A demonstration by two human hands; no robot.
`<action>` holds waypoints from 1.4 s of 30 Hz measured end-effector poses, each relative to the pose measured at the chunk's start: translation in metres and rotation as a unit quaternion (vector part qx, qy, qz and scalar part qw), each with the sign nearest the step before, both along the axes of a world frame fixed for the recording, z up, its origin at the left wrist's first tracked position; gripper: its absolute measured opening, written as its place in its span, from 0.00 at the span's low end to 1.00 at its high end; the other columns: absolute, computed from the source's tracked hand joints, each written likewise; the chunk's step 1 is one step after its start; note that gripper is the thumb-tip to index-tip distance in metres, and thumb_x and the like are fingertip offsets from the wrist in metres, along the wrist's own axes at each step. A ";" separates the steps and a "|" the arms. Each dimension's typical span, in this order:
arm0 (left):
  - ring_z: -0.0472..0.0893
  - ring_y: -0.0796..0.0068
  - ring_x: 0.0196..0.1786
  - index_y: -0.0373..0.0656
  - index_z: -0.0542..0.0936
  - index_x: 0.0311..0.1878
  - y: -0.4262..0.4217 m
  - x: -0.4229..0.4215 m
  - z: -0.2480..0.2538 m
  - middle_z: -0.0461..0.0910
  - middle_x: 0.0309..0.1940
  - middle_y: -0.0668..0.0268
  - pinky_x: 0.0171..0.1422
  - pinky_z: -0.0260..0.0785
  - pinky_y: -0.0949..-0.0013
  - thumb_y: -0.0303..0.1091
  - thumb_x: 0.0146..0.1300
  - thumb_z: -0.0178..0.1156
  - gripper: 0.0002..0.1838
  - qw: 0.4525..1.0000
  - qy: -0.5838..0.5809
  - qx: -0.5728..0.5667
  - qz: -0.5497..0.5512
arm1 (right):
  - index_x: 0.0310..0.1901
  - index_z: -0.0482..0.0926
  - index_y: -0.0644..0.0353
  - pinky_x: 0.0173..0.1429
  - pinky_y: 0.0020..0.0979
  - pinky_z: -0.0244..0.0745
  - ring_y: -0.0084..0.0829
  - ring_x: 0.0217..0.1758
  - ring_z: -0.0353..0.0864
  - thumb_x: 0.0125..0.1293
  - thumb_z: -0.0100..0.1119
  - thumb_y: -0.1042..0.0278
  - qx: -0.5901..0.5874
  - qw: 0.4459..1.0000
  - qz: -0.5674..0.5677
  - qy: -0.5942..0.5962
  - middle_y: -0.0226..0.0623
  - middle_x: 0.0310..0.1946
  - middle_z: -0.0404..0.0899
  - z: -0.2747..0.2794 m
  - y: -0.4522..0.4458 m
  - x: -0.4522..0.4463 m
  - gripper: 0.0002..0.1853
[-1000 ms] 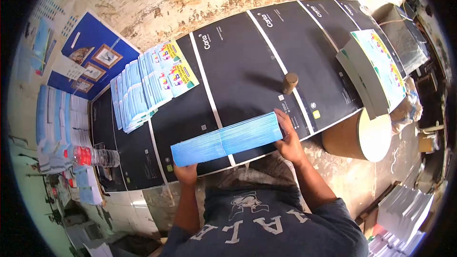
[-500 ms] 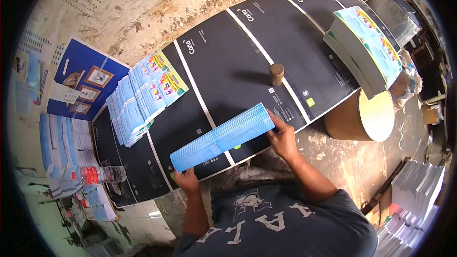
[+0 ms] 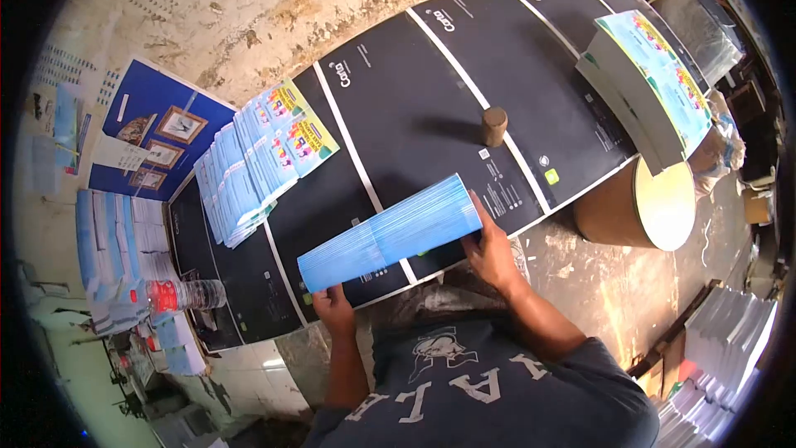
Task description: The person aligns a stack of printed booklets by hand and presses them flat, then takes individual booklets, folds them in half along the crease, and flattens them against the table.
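A long stack of booklets [image 3: 390, 232] with light blue edges spans the space between my hands, over the front part of the black table [image 3: 398, 124]. My left hand [image 3: 334, 311] grips its lower left end, the thumb against the near side. At the other end, my right hand [image 3: 491, 253] is closed around the upper right corner; some fingers are hidden behind the stack. A brown cylindrical block [image 3: 494, 127] stands upright on the table beyond my right hand. Fanned booklets with colourful covers [image 3: 265, 153] lie to the left.
A tall pile of printed covers [image 3: 655, 87] sits at the table's right end, above a round brown drum [image 3: 634, 207]. Plastic bottles [image 3: 186, 294] and more stacked booklets [image 3: 124, 236] are at the left. A blue board [image 3: 157, 133] leans by the wall. Paper stacks [image 3: 725, 336] stand lower right.
The view has shifted slightly, so the table and its piles appear a little further right. Both hands keep hold of the stack, which has barely moved.
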State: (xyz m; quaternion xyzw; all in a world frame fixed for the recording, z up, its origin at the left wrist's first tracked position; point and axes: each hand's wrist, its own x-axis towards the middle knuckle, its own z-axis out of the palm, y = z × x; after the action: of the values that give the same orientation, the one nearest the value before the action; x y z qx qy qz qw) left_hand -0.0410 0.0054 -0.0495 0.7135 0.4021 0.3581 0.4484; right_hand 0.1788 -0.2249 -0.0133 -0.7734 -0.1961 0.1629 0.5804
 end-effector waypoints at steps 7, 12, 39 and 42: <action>0.82 0.77 0.49 0.29 0.86 0.47 0.013 0.005 -0.007 0.87 0.44 0.63 0.56 0.72 0.70 0.21 0.67 0.63 0.08 0.996 -0.009 0.045 0.075 | 0.65 0.77 0.59 0.58 0.42 0.77 0.51 0.56 0.84 0.58 0.66 0.80 -0.145 0.975 -0.068 -0.156 0.53 0.52 0.84 -0.004 -0.002 0.008 0.30; 0.81 0.77 0.53 0.31 0.82 0.55 -0.004 0.017 0.002 0.85 0.49 0.63 0.59 0.71 0.71 0.21 0.69 0.61 0.13 0.997 -0.059 -0.001 0.040 | 0.69 0.72 0.64 0.60 0.39 0.79 0.41 0.57 0.86 0.61 0.59 0.86 -0.063 0.993 -0.090 0.034 0.57 0.48 0.84 -0.019 0.003 -0.006 0.31; 0.69 0.49 0.62 0.36 0.69 0.49 0.073 0.235 0.000 0.74 0.54 0.46 0.71 0.51 0.45 0.40 0.63 0.57 0.19 0.928 0.318 0.192 0.028 | 0.50 0.64 0.61 0.36 0.25 0.76 0.24 0.34 0.78 0.58 0.77 0.74 0.100 0.935 -0.183 0.288 0.34 0.33 0.77 -0.040 0.009 -0.063 0.28; 0.70 0.48 0.60 0.37 0.69 0.54 0.074 0.229 -0.017 0.75 0.52 0.48 0.69 0.51 0.47 0.37 0.64 0.55 0.19 0.921 0.287 0.260 0.031 | 0.51 0.64 0.63 0.40 0.28 0.79 0.28 0.36 0.80 0.56 0.79 0.71 0.022 0.956 -0.075 0.283 0.38 0.36 0.79 -0.024 -0.013 -0.052 0.31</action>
State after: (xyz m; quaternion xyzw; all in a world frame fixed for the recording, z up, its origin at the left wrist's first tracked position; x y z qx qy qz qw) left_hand 0.1878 0.0792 -0.0667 0.8643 0.4285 0.2433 0.1012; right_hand 0.1265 -0.2377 -0.0374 -0.6952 0.0316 0.3265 0.6396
